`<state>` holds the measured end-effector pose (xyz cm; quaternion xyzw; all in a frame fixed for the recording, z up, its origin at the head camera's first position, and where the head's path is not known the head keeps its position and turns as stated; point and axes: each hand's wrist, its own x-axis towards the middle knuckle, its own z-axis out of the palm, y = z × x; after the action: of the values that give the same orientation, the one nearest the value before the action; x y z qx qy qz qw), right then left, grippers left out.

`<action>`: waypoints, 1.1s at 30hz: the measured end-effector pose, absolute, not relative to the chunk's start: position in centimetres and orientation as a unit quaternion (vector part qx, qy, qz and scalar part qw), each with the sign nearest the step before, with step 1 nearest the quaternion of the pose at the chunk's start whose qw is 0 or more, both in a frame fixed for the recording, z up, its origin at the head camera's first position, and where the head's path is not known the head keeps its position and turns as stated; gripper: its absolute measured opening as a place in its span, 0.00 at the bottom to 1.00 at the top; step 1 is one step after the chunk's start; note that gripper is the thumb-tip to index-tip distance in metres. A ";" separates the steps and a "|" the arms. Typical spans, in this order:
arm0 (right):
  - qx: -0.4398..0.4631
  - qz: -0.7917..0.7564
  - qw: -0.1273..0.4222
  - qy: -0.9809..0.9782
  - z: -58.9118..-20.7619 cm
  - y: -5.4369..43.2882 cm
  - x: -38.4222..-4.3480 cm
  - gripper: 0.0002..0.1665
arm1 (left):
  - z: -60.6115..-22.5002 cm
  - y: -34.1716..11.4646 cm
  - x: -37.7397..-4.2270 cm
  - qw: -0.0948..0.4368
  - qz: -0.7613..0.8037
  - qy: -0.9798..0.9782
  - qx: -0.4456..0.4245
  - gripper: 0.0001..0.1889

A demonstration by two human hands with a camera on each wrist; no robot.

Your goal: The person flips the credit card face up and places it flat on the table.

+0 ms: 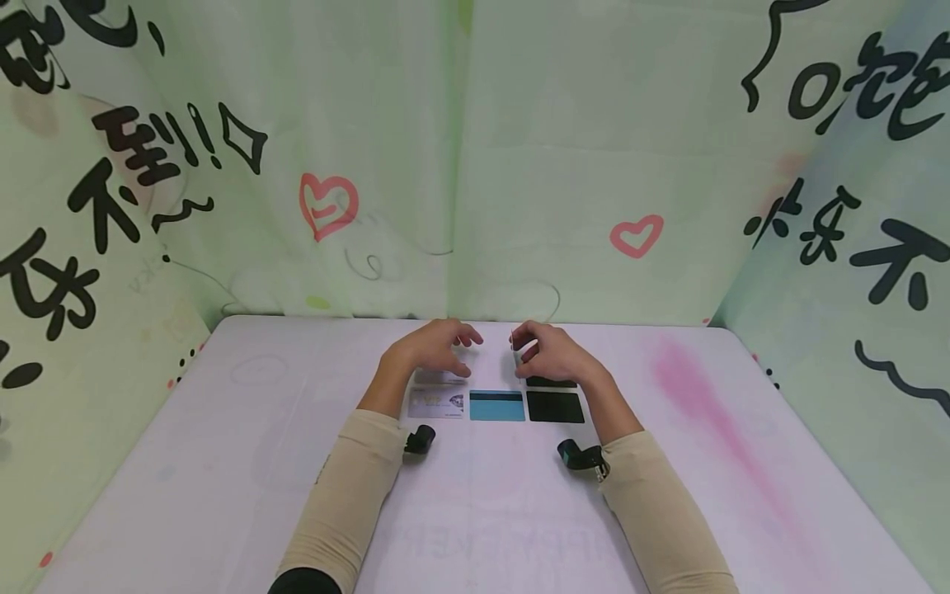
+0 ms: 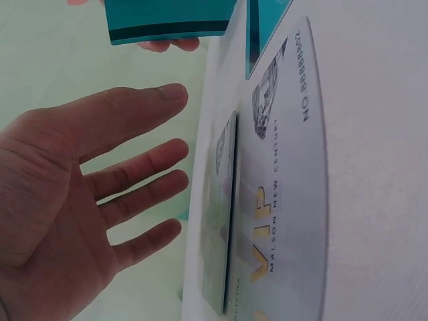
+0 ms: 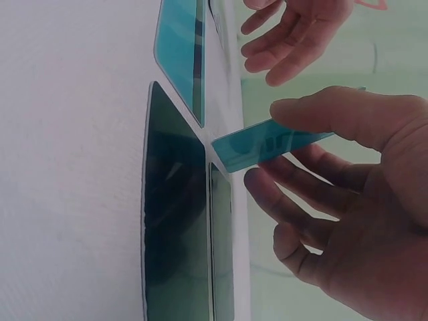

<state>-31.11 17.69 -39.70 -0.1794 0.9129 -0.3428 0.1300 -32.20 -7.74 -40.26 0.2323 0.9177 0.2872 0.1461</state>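
The right hand (image 1: 557,353) pinches a teal card (image 3: 244,148) between thumb and fingers, holding it raised and tilted just above the table (image 1: 475,503), near the middle of its far edge. The left hand (image 1: 438,345) is spread loosely, thumb apart from the fingers, with nothing in its hold; it hovers to the left of that card and apart from it. Beneath and in front of the hands, cards lie flat in two rows. In the row farther from the table's far edge, from left to right, are a pale VIP card (image 1: 435,403) with gold letters, a blue card (image 1: 497,407) with a dark stripe, and a black card (image 1: 556,407), set side by side with narrow gaps. Behind them, a second pale card (image 2: 221,227) lies by the left hand and a second dark card (image 1: 551,382) is partly covered by the right. Beige sleeves (image 1: 349,487) cover both forearms, with a black camera at each wrist. A pink smear (image 1: 705,404) runs down the table's right side. Beyond the far edge hangs a pale green curtain (image 1: 549,165) with red hearts.
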 end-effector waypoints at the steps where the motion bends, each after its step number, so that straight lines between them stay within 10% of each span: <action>1: -0.179 -0.342 0.130 0.913 -39.7 17.7 -31.1 0.33 | -40.3 -7.7 -32.2 0.147 0.288 0.918 0.231 0.30; 33: -0.181 -0.325 0.136 0.918 -40.3 17.1 -31.1 0.37 | -40.1 -7.8 -32.3 0.147 0.286 0.915 0.242 0.30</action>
<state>-31.09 17.15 -40.30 -0.1811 0.9184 -0.3246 0.1358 -32.25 -7.84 -40.15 0.2420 0.9152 0.2865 0.1474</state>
